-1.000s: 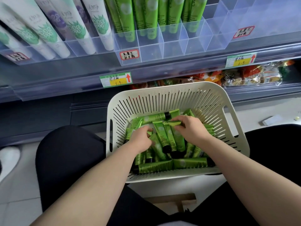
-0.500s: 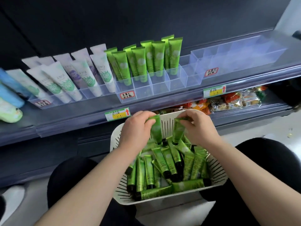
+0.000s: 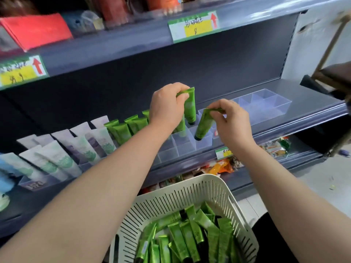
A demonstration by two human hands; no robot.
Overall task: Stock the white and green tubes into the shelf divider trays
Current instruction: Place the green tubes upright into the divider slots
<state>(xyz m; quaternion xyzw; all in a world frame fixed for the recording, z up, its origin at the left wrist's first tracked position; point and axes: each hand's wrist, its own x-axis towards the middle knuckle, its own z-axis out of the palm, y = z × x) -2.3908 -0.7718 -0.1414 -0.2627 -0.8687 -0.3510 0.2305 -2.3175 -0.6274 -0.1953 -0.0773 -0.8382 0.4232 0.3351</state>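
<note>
Glossy green tubes [image 3: 190,109], clear plastic divider tray [image 3: 183,147]

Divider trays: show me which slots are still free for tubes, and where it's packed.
Free: the clear tray right of the right hand, and the front slots left of the green tube it holds. Packed: the rows of green tubes and white tubes farther left.

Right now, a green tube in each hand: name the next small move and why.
Probably lower the right hand so its tilted green tube, cap already inside an empty compartment of the clear divider tray, settles in; the left hand holds the other tube higher.
</note>
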